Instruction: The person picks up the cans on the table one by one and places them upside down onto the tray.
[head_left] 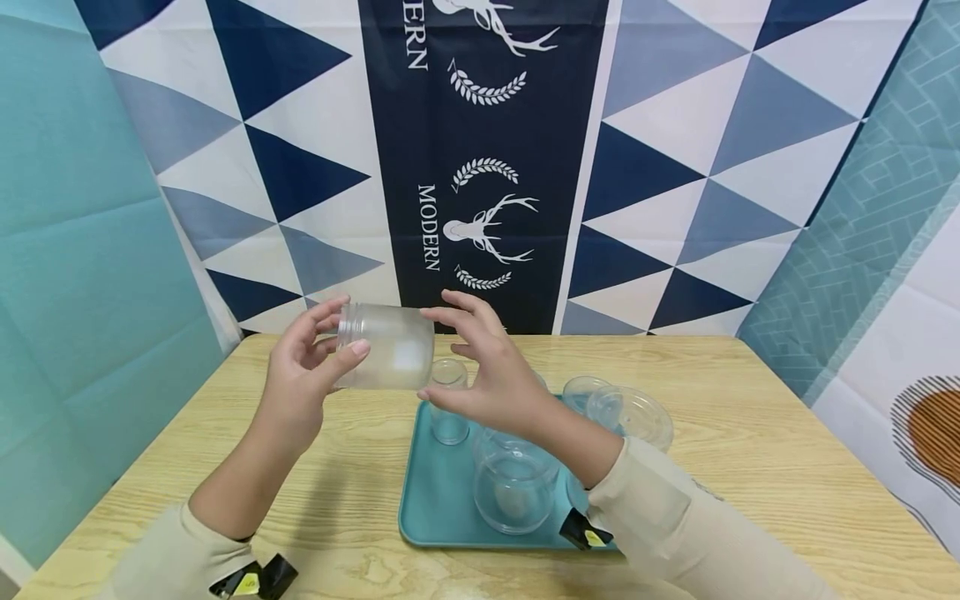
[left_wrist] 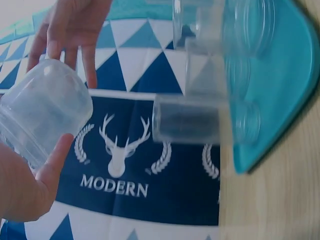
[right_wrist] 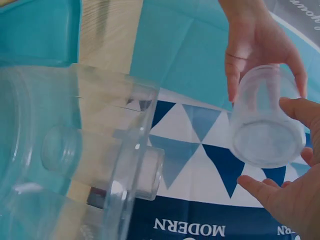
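Observation:
A clear, hazy jar (head_left: pixel 390 346) with a threaded neck is held sideways above the table. My left hand (head_left: pixel 303 375) grips it round the neck end, with the thumb across the near side. At the base end is my right hand (head_left: pixel 487 358), its fingers spread around the edge. One right fingertip meets the base in the left wrist view, while the thumb looks slightly apart from the jar in the right wrist view. Behind and below the right hand, a slim clear jar (head_left: pixel 450 425) stands on the teal tray (head_left: pixel 438 517).
A wide round clear jar (head_left: pixel 513 500) occupies the tray's near part. More clear containers (head_left: pixel 637 417) are at its right side, partly covered by my right forearm. The wooden table (head_left: pixel 337 492) carries the tray, and a patterned curtain (head_left: pixel 480 167) hangs behind.

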